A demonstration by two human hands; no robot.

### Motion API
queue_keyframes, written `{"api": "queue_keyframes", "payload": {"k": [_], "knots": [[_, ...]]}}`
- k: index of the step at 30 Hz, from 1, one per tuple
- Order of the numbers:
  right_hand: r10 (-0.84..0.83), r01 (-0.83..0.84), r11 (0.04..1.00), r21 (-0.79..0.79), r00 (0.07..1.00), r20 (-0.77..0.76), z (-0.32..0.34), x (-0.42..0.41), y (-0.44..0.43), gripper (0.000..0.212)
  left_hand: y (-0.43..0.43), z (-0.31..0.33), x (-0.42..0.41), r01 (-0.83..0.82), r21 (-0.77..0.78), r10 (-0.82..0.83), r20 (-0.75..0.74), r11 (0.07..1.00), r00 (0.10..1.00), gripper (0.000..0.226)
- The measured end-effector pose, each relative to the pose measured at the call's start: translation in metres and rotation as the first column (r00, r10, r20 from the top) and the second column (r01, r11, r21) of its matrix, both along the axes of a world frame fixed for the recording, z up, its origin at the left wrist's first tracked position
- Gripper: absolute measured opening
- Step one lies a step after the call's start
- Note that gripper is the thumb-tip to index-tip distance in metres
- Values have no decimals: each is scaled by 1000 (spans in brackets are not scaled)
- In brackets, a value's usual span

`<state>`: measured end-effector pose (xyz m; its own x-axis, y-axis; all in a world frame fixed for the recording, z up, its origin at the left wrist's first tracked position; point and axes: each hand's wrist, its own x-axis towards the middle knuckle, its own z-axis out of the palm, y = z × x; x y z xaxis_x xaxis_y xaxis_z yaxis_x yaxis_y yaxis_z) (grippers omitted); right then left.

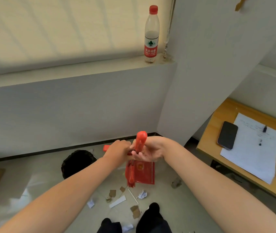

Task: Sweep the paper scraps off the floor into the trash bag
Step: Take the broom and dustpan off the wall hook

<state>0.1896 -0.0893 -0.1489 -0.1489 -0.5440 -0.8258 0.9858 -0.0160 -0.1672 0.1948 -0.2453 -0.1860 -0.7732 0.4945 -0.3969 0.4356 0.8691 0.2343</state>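
The red brush [131,175] hangs nearly upright over the floor [38,187]. Its long axis runs top to bottom with a slight lean: the rounded handle end points up and a little right, the bristles point down at the floor. Just right of the bristles, and touching them, the red dustpan [145,173] hangs flat-faced towards the camera.

Both bare forearms reach forward and meet at the middle of the scene. The right grip [149,152] is turned palm up and towards the camera, wrist bent back, with its fingers loosely curled against the brush handle low on the shaft. The left grip [117,148] shows the back of its hand, fingers curled closed round a second red handle [106,147] that lies crosswise, its end sticking out to the left. The two grips touch.

The paper scraps [142,194] lie scattered on the floor below and nearer than the brush: white crumpled bits, brown pieces, a white strip and a thin stick. The black trash bag [78,163] stands open to the left, further off near the wall. Two black shoes [154,209] stand at the near edge among the scraps.

At right a wooden tabletop [221,113] carries a dark phone [227,135] and a written sheet [253,148]. A water bottle [151,33] stands on the far windowsill [76,71].
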Motion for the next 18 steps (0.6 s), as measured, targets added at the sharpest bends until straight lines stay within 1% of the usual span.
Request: {"api": "queue_keyframes", "payload": {"k": [2,3,5,6,7,9,11,13,18], "knots": [[-88,89,996,-26,995,45,7,8,-15,7,-15,0,5,3,68,-2,-16,998,1000,52],[-125,126,992,-7,991,47,10,12,-23,14,-24,-3,7,23,123,-19,-31,992,999,52],[-140,138,989,59,990,22,16,20,-40,26,-41,-4,9,72,164,-60,-75,984,995,42],[-117,116,989,87,993,6,18,24,-49,26,-50,-4,11,107,157,-92,-98,982,991,38],[-70,71,992,104,997,-10,18,26,-57,23,-58,-1,13,138,171,-118,-125,976,985,37],[92,-85,987,137,995,-39,24,30,-73,14,-76,-1,18,187,198,-148,-196,962,969,38],[297,-280,937,209,953,-54,35,33,-85,15,-92,-1,23,241,229,-172,-285,943,943,36],[452,-423,869,256,889,-66,44,37,-98,20,-107,0,27,286,233,-205,-316,929,926,32],[549,-524,822,224,833,-66,52,47,-121,23,-135,3,28,413,157,-333,-375,897,866,27]]}}
